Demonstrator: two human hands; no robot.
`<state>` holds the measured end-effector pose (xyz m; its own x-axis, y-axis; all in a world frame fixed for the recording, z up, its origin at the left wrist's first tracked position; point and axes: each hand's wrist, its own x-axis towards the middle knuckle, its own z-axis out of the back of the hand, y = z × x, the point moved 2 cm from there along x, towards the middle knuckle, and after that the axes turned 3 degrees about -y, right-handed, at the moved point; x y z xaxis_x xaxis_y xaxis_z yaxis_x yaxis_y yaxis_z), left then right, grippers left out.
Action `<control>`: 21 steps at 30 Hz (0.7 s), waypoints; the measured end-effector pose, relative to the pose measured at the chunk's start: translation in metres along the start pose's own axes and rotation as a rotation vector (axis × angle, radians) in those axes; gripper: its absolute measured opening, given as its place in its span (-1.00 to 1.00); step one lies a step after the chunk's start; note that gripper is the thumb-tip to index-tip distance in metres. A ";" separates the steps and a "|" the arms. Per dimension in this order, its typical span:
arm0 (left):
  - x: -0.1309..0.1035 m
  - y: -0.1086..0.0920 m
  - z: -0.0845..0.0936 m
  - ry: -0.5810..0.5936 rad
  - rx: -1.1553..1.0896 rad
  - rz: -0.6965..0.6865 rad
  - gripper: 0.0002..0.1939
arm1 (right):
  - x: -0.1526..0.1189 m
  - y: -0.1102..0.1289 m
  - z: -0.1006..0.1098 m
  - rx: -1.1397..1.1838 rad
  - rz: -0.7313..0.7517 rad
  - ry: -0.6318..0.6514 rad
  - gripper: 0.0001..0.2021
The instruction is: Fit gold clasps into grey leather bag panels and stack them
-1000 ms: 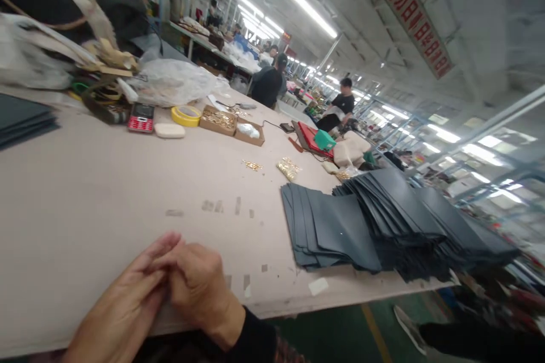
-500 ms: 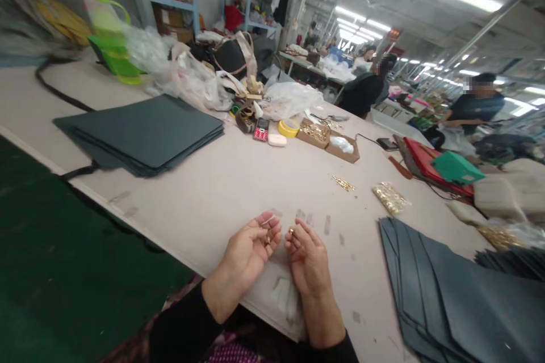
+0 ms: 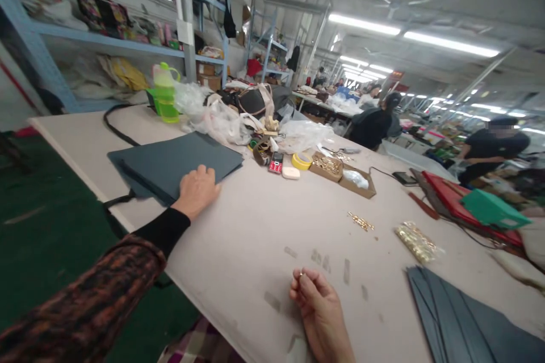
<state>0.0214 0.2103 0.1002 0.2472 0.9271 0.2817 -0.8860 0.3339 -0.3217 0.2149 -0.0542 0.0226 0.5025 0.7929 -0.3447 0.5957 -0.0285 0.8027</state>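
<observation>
We see the dark stack (image 3: pixel 170 161) of flat sheets on the far left part of the table (image 3: pixel 242 238), blue-grey and smooth, its edges slightly out of line with one another. The left hand (image 3: pixel 198 190) covers its near right corner, knuckles bent and fingers laid over the top; the thumb is hidden, so we cannot tell whether the fingers grip a sheet or only rest there. Our right hand (image 3: pixel 321 303) is above the table's near edge, thumb and fingertips pinched on a tiny metal piece (image 3: pixel 302 274). Only a glint of it shows, too small for us to make out its shape.

A black strap (image 3: pixel 116 125) runs under the stack and out past it. Just behind lie crumpled plastic bags (image 3: pixel 225 123) and a green bottle (image 3: pixel 167 93). To the stack's right we have a red phone (image 3: pixel 276 163), a pale block (image 3: pixel 291 173), yellow tape (image 3: pixel 301 161) and a cardboard box (image 3: pixel 326 167) of metal bits. Between these and us lie loose gold pieces (image 3: pixel 361 221), near a clear bag (image 3: pixel 417 241) of more. A second stack (image 3: pixel 468 317) is cut off at the lower right.
</observation>
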 end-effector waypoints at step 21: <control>-0.267 0.027 -0.026 0.127 -0.989 0.584 -0.53 | -0.014 -0.005 -0.024 -0.737 0.384 0.161 -0.79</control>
<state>-0.0586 -0.0243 -0.0069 -0.0115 0.9757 -0.2186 -0.1976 -0.2166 -0.9561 0.1904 -0.0505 0.0349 0.4578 0.8879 0.0456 -0.1875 0.0463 0.9812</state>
